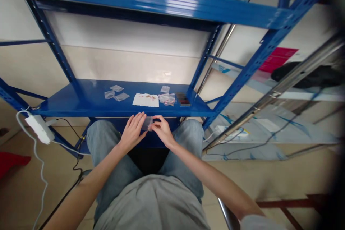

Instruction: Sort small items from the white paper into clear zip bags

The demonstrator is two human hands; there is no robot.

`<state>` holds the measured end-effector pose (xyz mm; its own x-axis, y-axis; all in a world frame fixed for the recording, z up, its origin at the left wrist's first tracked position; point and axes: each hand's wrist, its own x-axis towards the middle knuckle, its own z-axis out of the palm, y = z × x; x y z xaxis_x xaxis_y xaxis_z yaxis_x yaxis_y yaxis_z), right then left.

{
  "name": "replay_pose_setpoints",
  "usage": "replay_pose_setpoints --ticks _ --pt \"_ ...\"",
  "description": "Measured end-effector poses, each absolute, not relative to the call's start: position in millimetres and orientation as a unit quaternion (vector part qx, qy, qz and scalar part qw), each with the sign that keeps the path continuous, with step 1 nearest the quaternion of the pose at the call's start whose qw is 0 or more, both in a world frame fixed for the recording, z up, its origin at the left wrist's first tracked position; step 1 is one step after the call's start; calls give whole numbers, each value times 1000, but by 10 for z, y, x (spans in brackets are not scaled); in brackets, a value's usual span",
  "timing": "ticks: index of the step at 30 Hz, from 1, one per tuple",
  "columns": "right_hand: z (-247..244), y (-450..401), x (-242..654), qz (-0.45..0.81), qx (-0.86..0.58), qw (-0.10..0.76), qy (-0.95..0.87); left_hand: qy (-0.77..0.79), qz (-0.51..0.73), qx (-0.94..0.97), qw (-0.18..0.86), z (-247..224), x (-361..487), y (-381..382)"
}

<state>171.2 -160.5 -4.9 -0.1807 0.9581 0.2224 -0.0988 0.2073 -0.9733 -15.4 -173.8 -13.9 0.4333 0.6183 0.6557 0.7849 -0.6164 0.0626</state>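
Both my hands are over my lap, just in front of the blue steel shelf. My right hand (161, 130) pinches a small clear plastic bag (147, 123) at its right edge. My left hand (132, 132) holds the bag's other side, with the fingers spread. Nothing inside the bag can be made out. On the shelf (67, 103) lies a white paper sheet (145, 100) with small reddish bits on it. Several flat clear bags (116, 88) lie to its left, and a heap of clear bags with red contents (167, 99) lies to its right.
A dark flat box (183, 99) sits at the shelf's right end. Another blue shelf (140, 1) runs overhead. A white power strip (39, 128) hangs at left with trailing cables. A long metal pole (272, 93) leans at right.
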Motion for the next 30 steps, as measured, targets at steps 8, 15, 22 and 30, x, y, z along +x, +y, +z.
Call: replay_pose_setpoints --ticks 8,15,22,30 --pt "-195 -1619 1785 469 -359 467 -658 -404 -269 -871 72 -314 -43 -1608" --pt "-118 -1690 1875 235 -349 462 -781 -426 -255 -867 42 -245 -90 -1616" --pt "-112 -1751 1892 145 -285 397 -860 -400 -267 -876 -25 -244 -26 -1696" --pt "-100 -1797 1902 131 -238 342 -900 -437 -261 -861 -25 -257 -74 -1770"
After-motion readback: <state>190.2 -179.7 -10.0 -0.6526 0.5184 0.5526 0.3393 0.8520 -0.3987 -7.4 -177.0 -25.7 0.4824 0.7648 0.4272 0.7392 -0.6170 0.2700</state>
